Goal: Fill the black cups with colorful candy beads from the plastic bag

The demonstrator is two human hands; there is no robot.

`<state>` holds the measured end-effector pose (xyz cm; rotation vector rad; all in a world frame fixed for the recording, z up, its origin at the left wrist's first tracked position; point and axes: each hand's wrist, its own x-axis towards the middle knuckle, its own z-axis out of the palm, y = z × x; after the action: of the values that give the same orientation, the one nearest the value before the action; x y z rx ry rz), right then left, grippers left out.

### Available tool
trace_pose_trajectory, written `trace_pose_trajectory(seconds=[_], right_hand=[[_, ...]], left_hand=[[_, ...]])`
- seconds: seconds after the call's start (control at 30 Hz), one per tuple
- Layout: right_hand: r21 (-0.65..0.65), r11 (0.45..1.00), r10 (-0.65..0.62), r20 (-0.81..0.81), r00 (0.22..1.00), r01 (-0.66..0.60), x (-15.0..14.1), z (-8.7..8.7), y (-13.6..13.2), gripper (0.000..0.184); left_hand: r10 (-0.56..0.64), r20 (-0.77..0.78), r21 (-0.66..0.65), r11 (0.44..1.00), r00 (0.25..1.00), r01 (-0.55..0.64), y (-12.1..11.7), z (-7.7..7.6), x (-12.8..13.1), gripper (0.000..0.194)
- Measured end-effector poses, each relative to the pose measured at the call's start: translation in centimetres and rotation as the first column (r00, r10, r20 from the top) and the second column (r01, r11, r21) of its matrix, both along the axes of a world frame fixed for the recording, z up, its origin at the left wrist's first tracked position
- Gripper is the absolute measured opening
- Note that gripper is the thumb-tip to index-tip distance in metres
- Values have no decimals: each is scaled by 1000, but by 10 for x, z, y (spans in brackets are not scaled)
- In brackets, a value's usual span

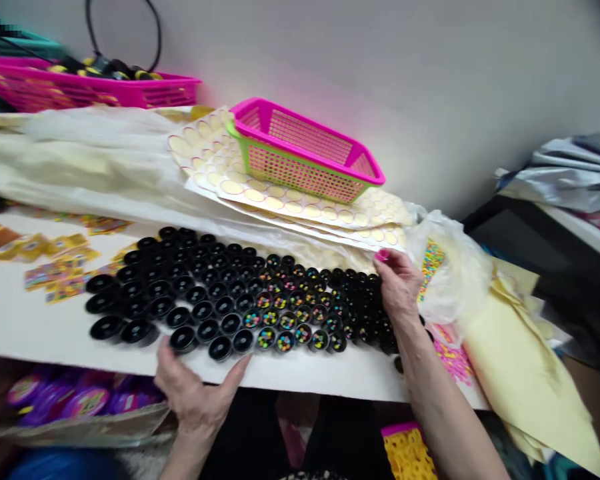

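Note:
Many small round black cups (207, 310) stand packed together on the white table. Those toward the middle and right hold bright multicoloured beads (280, 303); the ones on the left look black inside. My left hand (195, 393) is at the front edge of the group, its thumb and fingers spread around the nearest cups. Whether it presses on them I cannot tell. Over the right end of the cups, my right hand (403, 287) pinches a small pink cup-like piece (381, 255) between its fingertips.
Behind the cups, a pink and green basket (305, 157) rests on sheets of round stickers (280, 203). A plastic bag of beads (445, 260) and loose pink pieces (453, 360) lie right. Yellow packets (60, 263) lie left; purple packages (75, 400) fill a box below.

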<state>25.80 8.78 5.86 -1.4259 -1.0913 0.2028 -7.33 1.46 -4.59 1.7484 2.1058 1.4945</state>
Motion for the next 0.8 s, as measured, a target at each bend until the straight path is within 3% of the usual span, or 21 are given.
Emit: trace_pose_trajectory(seconds=[0.07, 0.13, 0.23, 0.33, 0.43, 0.53, 0.67, 0.8], right_hand=[[-54, 962, -261, 90, 961, 266, 51, -3, -8, 32], [-276, 848, -359, 329, 873, 453, 97, -6, -15, 33], [-538, 657, -192, 558, 807, 528, 141, -8, -20, 22], [-632, 585, -97, 567, 818, 507, 154, -7, -19, 8], [-687, 535, -60, 549, 834, 491, 156, -6, -16, 8], [-721, 567, -25, 468, 883, 398, 158, -11, -14, 11], [-668, 709, -25, 297, 954, 227, 162, -20, -19, 6], [-526, 837, -106, 121, 987, 154, 159, -27, -33, 24]], left_hand=[[8, 18, -23, 1000, 1000, -8, 2, 2, 1, 125], [24, 17, -27, 999, 1000, -24, 3, 3, 2, 124], [50, 11, -13, 999, 999, -50, 3, 3, 5, 124], [73, 18, -5, 997, 997, -73, 4, 1, 6, 122], [85, 14, -21, 996, 996, -85, 4, -1, 5, 125], [88, 20, -49, 995, 996, -87, 3, 2, 6, 128], [81, 46, -82, 994, 996, -77, 1, 11, 10, 123], [65, 63, -43, 997, 996, -63, 1, 14, 11, 115]])
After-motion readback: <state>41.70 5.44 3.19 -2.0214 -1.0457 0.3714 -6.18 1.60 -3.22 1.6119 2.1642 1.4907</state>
